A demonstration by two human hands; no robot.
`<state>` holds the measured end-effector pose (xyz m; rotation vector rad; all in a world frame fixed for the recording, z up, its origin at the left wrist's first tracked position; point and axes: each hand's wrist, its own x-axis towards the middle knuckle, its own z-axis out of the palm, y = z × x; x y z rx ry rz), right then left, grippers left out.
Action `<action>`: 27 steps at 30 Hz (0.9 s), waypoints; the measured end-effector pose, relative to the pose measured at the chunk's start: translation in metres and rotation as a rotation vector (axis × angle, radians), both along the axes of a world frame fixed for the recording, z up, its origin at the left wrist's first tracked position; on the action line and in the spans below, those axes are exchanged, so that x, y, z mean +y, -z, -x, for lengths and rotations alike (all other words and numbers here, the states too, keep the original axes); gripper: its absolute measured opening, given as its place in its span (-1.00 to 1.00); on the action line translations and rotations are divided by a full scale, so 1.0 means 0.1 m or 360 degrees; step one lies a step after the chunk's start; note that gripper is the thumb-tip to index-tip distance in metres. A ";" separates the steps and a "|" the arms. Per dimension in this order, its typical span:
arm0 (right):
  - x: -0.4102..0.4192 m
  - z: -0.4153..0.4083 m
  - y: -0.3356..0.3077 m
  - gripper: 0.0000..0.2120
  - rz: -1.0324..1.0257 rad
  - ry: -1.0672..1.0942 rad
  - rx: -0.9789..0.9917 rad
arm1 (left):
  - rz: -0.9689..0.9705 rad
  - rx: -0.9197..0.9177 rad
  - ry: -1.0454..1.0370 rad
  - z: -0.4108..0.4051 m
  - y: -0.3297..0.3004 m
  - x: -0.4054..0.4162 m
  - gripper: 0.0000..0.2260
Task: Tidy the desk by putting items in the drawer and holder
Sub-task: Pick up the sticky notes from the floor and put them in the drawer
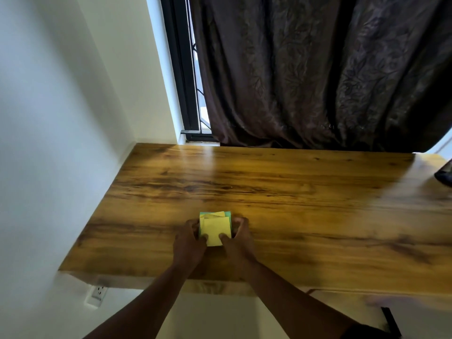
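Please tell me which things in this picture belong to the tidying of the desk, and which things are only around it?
Belonging to the job:
- stack of sticky notes, yellow on green
- left hand and right hand, gripping the stack from both sides
- wooden desk

Only around:
- dark curtain
- window frame
- wall socket
- dark object at the right edge, unclear

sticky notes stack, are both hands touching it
Touching. The head view shows the left hand and right hand gripping the sticky notes stack from either side, thumbs pressed on its top sheet, on the desk.
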<state>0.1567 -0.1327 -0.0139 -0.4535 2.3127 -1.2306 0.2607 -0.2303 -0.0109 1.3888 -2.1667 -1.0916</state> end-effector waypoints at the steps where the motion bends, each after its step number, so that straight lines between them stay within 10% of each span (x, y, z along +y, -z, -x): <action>1: 0.00 -0.01 -0.01 -0.47 -0.0012 0.0051 0.0014 | -0.0007 -0.0025 -0.0011 -0.02 0.00 -0.01 -0.57; 18: 0.01 -0.23 0.02 -0.49 -0.0541 0.0003 0.0553 | 0.0086 -0.0292 0.0115 -0.08 -0.05 -0.08 -0.67; 27: 0.16 -0.51 0.10 -0.68 -0.0186 0.0122 0.0775 | -0.0360 0.0500 -0.0516 -0.31 -0.15 0.20 -0.86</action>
